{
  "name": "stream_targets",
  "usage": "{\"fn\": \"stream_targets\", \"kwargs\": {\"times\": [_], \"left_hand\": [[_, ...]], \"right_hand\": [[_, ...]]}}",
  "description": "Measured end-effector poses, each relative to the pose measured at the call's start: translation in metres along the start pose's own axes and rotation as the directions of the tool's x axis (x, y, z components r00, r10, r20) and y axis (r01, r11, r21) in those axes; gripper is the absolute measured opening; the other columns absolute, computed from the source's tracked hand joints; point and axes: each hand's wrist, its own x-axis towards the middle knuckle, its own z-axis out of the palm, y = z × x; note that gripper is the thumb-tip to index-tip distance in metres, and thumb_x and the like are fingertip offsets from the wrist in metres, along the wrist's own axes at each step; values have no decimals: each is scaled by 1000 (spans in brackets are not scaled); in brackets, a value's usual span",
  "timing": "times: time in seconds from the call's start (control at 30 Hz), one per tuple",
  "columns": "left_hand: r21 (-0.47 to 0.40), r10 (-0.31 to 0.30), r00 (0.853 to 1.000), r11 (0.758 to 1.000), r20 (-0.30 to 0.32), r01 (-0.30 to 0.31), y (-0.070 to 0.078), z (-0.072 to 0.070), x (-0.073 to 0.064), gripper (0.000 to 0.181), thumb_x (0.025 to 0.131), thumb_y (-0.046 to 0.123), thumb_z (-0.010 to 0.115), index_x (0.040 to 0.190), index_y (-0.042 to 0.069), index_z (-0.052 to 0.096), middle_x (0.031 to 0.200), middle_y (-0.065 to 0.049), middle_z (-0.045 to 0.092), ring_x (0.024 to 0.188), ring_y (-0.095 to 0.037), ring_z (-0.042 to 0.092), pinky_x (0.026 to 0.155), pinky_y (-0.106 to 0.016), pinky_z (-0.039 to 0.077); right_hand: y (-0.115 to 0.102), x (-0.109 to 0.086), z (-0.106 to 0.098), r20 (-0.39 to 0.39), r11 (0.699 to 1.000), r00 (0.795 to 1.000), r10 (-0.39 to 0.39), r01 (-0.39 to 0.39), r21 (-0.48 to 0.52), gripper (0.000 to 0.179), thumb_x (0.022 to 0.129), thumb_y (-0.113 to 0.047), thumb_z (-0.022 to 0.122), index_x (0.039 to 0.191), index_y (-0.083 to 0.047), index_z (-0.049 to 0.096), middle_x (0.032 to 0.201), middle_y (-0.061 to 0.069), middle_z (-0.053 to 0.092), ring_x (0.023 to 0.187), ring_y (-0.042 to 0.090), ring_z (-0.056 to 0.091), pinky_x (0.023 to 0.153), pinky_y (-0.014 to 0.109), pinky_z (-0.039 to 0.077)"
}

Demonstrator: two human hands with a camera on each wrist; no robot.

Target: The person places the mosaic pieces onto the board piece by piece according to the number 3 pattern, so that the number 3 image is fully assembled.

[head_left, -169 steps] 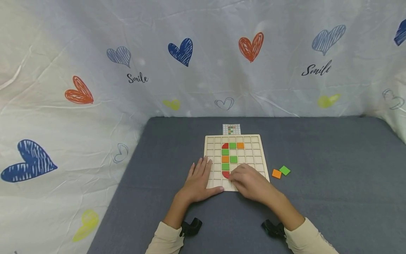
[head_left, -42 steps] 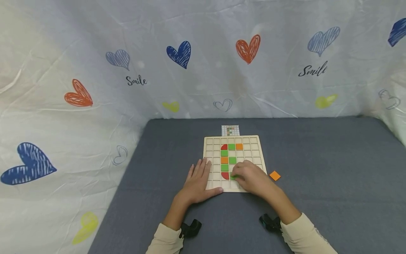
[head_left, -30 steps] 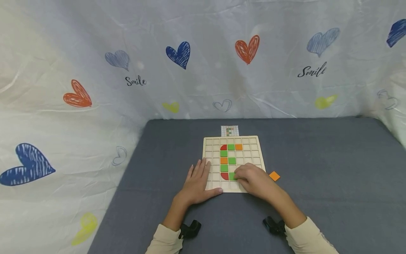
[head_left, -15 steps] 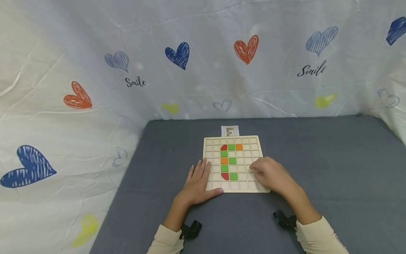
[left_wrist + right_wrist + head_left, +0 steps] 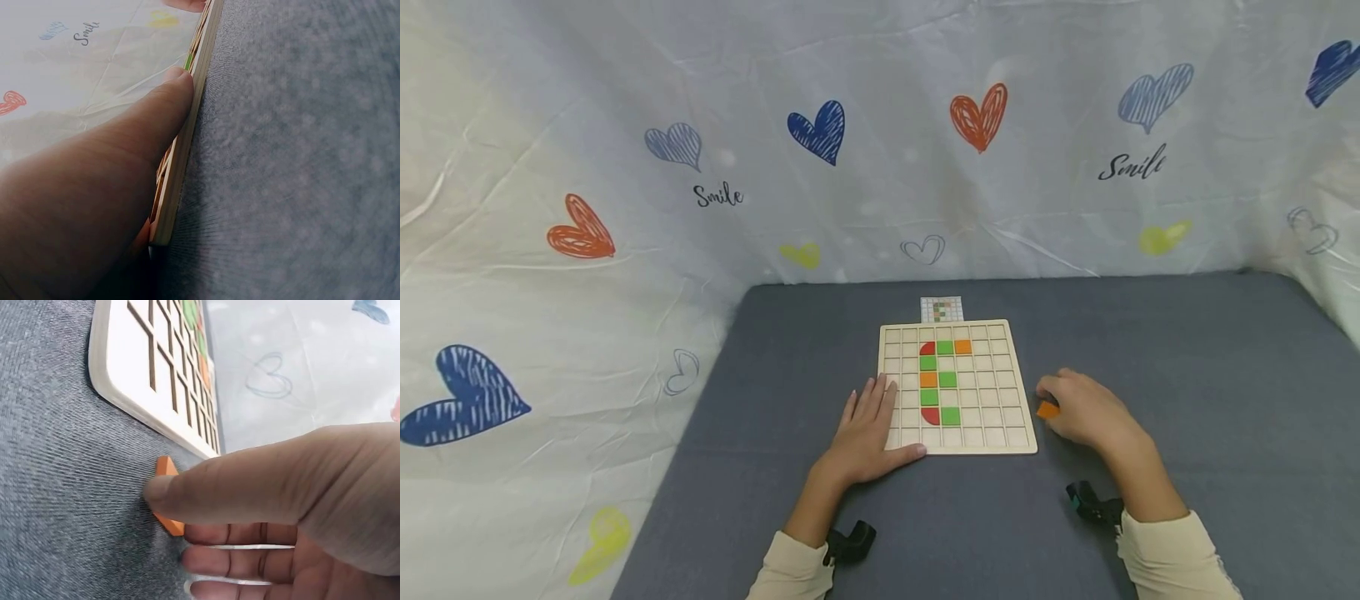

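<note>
My left hand (image 5: 865, 433) lies flat on the left side of a pale wooden grid board (image 5: 992, 423), its thumb along the near edge. In the left wrist view that thumb (image 5: 156, 112) rests against the board's rim. Just off the board's right edge, my right hand (image 5: 1086, 408) pinches an orange square tile (image 5: 1047, 410). Thumb and tile (image 5: 167, 467) meet in the right wrist view, while the index fingertip is hidden. Set in the board are red rounded tiles (image 5: 930, 416), green square tiles (image 5: 950, 416) and orange square tiles (image 5: 962, 347).
A small printed card (image 5: 942, 309) with a coloured grid pattern lies at the board's far edge. Grey cloth (image 5: 1187, 358) covers the table. Behind it hangs a white curtain (image 5: 880, 183) with hearts. Black wrist straps (image 5: 852, 542) sit on both wrists.
A green tile has been set beside the lower red tile and let go. My right hand has moved right, off the board, to the loose orange tile. The left hand stays put.
</note>
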Motion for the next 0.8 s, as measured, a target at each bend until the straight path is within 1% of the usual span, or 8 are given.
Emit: {"fn": "stream_targets", "kwargs": {"times": [0.13, 0.3, 0.4, 0.47, 0.57, 0.63, 0.7, 0.8], "left_hand": [[-14, 6, 1000, 1000, -8, -6, 1, 0, 2, 107, 88, 69, 58, 161, 5, 13, 167, -13, 6, 153, -29, 3, 119, -53, 4], [-11, 4, 1000, 1000, -1, -4, 1, 3, 5, 108, 88, 71, 57, 162, 7, 12, 168, -11, 5, 153, -26, 0, 119, -52, 2], [-6, 2, 1000, 1000, 3, -2, 2, 3, 5, 108, 88, 71, 57, 162, 7, 11, 168, -10, 4, 153, -25, 0, 120, -51, 2], [-7, 8, 1000, 1000, -2, -8, 3, 1, 5, 107, 88, 70, 58, 161, 6, 12, 167, -12, 6, 153, -27, 2, 119, -52, 4], [-28, 17, 1000, 999, -9, -17, 4, 1, 6, 107, 88, 68, 60, 161, 4, 14, 167, -13, 7, 153, -29, 3, 119, -53, 4], [-37, 20, 1000, 999, -12, -20, 2, 2, 6, 107, 88, 68, 60, 161, 4, 14, 167, -14, 7, 153, -30, 3, 119, -54, 4], [-35, 15, 1000, 999, -8, -15, 0, 3, 5, 107, 88, 68, 59, 161, 4, 14, 167, -14, 7, 153, -30, 3, 119, -54, 4], [-13, 12, 1000, 1000, -2, -12, -5, 5, 5, 108, 88, 71, 57, 161, 5, 12, 167, -13, 5, 153, -29, 1, 119, -53, 2]], "right_hand": [[2, 3, -1, -12, 999, 999, -33, 33, -4, 26, 76, 8, 76, 101, 0, 72, 90, 8, 63, 76, 22, 54, 69, 44, 50], [4, 4, -1, -20, 1000, 999, -28, 28, 2, 26, 76, 6, 76, 101, 1, 72, 88, 8, 61, 74, 22, 52, 65, 41, 48], [5, 5, -1, -48, 1000, 999, -26, 27, 10, 26, 76, 6, 76, 102, 2, 72, 87, 8, 60, 72, 21, 51, 63, 39, 46], [4, 6, -1, -75, 999, 997, -35, 37, 16, 25, 77, 4, 75, 102, 2, 72, 85, 7, 59, 71, 20, 50, 62, 39, 45], [1, 8, 0, -122, 997, 990, -71, 74, 28, 24, 78, 2, 76, 102, 0, 73, 87, 6, 58, 71, 19, 49, 63, 38, 44], [-2, 10, 3, -145, 993, 983, -109, 115, 34, 25, 80, 0, 76, 104, 0, 73, 90, 6, 60, 73, 18, 49, 64, 37, 44], [-6, 12, 7, -152, 987, 977, -146, 155, 45, 27, 81, -1, 76, 108, 0, 72, 96, 7, 61, 76, 18, 51, 66, 37, 45], [-11, 13, 11, -156, 981, 973, -171, 182, 65, 30, 82, -1, 74, 112, 0, 71, 102, 8, 61, 80, 20, 52, 68, 36, 45]]}}
